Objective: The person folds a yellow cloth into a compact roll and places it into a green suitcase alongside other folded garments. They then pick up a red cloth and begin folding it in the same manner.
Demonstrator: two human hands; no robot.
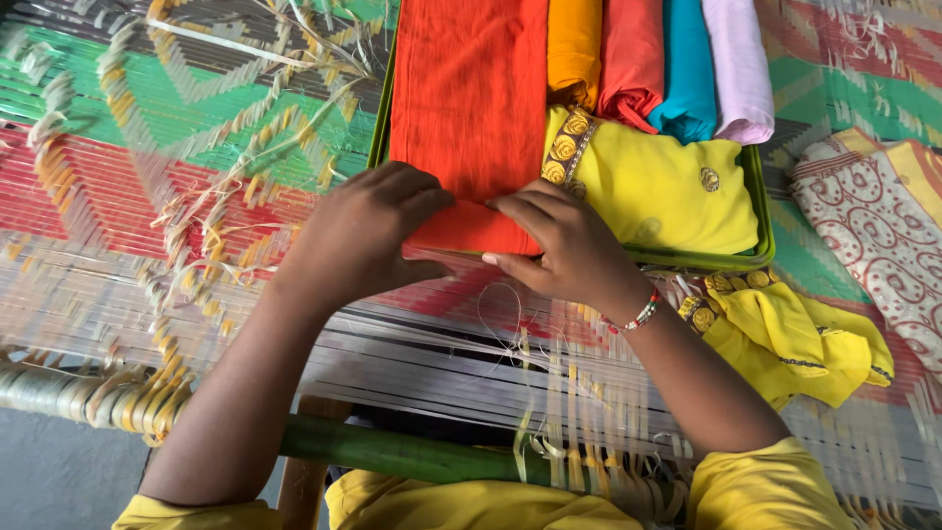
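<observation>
Both hands press the near edge of the orange cloth (469, 108): left hand (358, 236) curled shut, right hand (564, 245) pinching. I advise tucking evenly inside the green tray (756, 257).

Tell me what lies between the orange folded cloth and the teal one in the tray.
In the head view, a mustard roll and a coral-red roll lie between them.

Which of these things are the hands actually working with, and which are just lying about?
In hand:
- orange cloth, pressed at its near end by the left hand and right hand
- green tray that holds it

Lying about:
- yellow garment and rolled cloths, in the tray but untouched
- crumpled yellow cloth beside the tray
- patterned cloth
- woven mat
</observation>
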